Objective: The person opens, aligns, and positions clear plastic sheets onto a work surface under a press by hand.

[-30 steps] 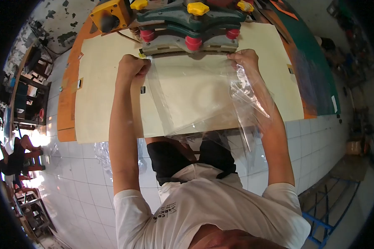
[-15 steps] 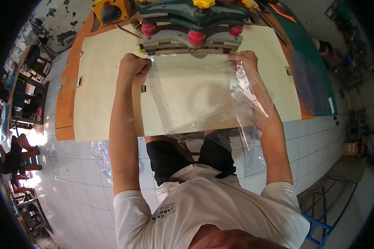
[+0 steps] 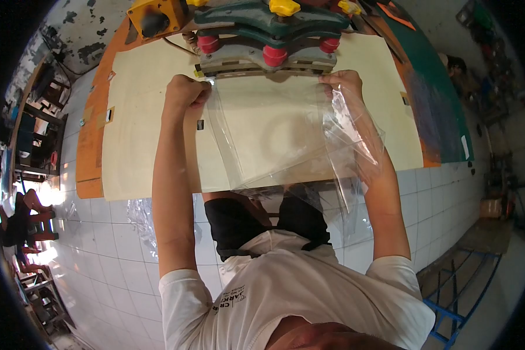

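Note:
A clear plastic sheet [image 3: 274, 134] stretches between my two hands, its far edge along the front of a green and grey press machine [image 3: 268, 49]. My left hand [image 3: 188, 92] is closed on the sheet's far left corner. At the far right corner my right hand [image 3: 342, 80] pinches the plastic. Loose folds of the sheet lie over my right forearm and hang past the table's near edge. Red knobs and yellow knobs sit on the machine. Whether the sheet's edge lies under the machine's jaw, I cannot tell.
Cream paper [image 3: 140, 128] covers the orange-brown table [image 3: 89, 175]. A yellow box with a black knob [image 3: 154, 18] stands at the back left. A green mat [image 3: 449, 128] lies on the right. A blue metal frame [image 3: 455, 297] is on the floor, and a person sits far left.
The sheet's far edge and the right fingertips have shifted very slightly at the machine's front. Both hands keep their hold, and the rest looks almost the same.

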